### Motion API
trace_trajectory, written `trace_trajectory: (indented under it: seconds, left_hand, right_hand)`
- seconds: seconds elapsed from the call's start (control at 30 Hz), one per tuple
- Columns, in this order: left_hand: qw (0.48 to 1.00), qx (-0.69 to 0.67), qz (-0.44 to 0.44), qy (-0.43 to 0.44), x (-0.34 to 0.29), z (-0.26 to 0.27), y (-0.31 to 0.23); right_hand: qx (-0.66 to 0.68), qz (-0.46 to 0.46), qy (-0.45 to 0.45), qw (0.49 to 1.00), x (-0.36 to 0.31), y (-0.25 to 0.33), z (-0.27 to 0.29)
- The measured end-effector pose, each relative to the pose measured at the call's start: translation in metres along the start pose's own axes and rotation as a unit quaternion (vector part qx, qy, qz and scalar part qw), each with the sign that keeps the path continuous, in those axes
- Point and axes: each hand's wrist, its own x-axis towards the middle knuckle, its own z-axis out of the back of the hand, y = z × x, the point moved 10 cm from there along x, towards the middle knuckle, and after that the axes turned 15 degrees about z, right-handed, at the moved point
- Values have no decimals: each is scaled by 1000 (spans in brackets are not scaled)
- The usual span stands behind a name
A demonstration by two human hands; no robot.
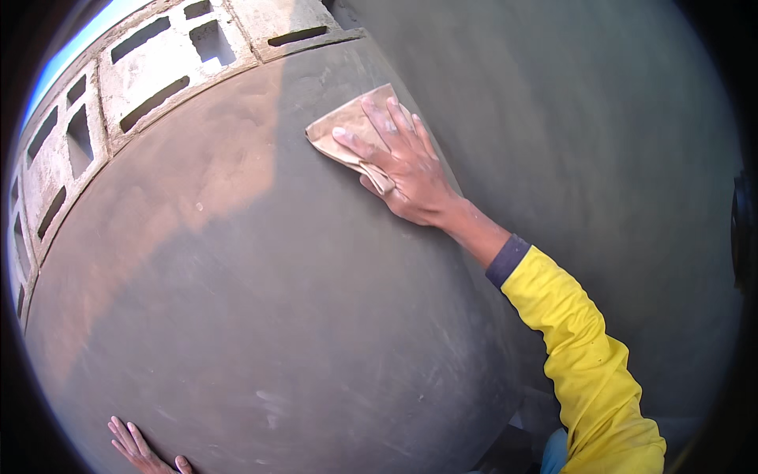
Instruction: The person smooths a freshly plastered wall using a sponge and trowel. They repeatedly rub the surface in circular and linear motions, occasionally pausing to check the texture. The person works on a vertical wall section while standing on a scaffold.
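Note:
Near the top of the grey plastered wall (308, 292), my right hand (410, 174) presses a folded piece of brown paper (347, 122) against the surface. My thumb and fingers lie spread over the paper, and a folded layer sticks out beneath the palm. Pale dust covers the fingertips. The paper is close to the inner corner where a second wall meets this one. At the lower left, my left hand (140, 450) rests on the same wall with its fingers apart and nothing in it; its wrist is out of frame.
A row of pierced concrete blocks (150, 71) runs along the wall's top, with sky beyond. A darker plastered wall (600, 158) stands on the right, past the corner. Sunlight falls across the upper left. A dark object (742, 233) shows at the far right rim.

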Motion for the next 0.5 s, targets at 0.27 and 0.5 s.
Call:
trace_trajectory:
  seconds: [0.27, 0.5]
  left_hand:
    - [1000, -6, 7, 23, 1, -2, -8]
    - [1000, 8, 7, 22, 0, 9, -1]
  right_hand:
    - [-7, 0, -51, 999, 62, -33, 11]
    - [-3, -3, -25, 1000, 14, -3, -6]
